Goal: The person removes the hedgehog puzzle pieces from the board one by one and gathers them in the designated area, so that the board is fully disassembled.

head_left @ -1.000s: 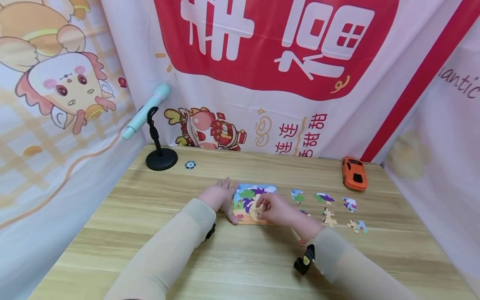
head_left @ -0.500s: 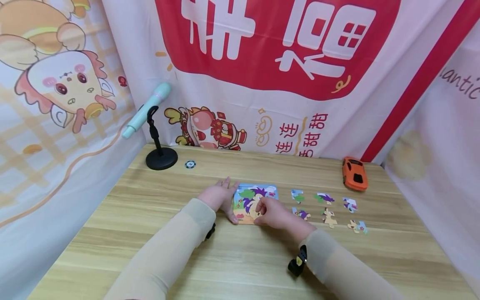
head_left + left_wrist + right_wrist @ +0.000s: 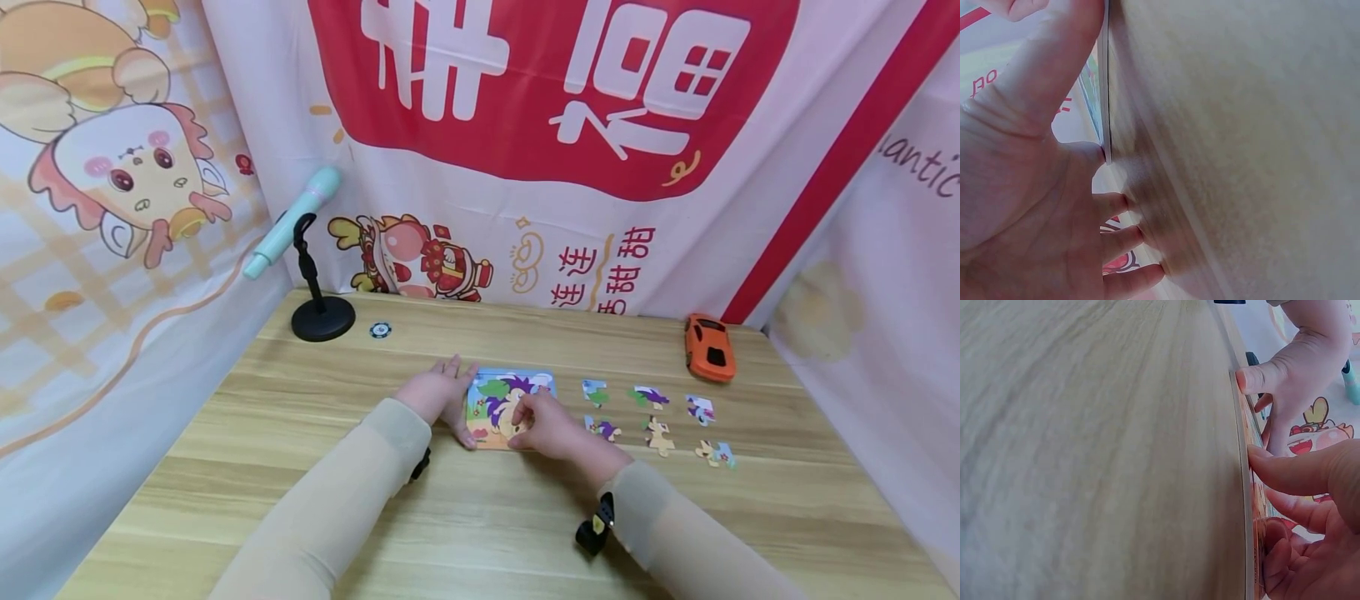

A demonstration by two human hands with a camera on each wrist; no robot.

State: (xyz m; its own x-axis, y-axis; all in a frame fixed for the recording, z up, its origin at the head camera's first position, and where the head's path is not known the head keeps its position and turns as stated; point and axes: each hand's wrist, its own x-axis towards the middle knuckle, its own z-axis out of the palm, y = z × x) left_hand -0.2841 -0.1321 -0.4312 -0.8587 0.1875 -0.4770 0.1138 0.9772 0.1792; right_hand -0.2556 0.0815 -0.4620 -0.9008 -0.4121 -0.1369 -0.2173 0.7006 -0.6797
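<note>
A tray jigsaw puzzle (image 3: 497, 443) with a purple-haired cartoon animal lies flat at the table's middle. My left hand (image 3: 441, 392) lies along its left edge, fingers spread and nearly straight; the thumb touches the near left corner. At the lower right part of the puzzle is my right hand (image 3: 546, 425). Its thumb (image 3: 1291, 472) and bent forefinger hold a piece down there, mostly hidden beneath them, while the other fingers curl in. Loose puzzle pieces lie to the right, among them a green-and-blue one (image 3: 596, 392) and a cream one (image 3: 659, 436).
An orange toy car (image 3: 708, 348) stands at the table's back right. A mint microphone (image 3: 292, 223) on a black stand (image 3: 323, 317) is at the back left, beside a poker chip (image 3: 380, 330). Printed cloth (image 3: 465, 183) hangs behind.
My right hand has lowered slightly toward the puzzle's near edge, its thumb now at that edge, then stayed put. The left hand has not moved.
</note>
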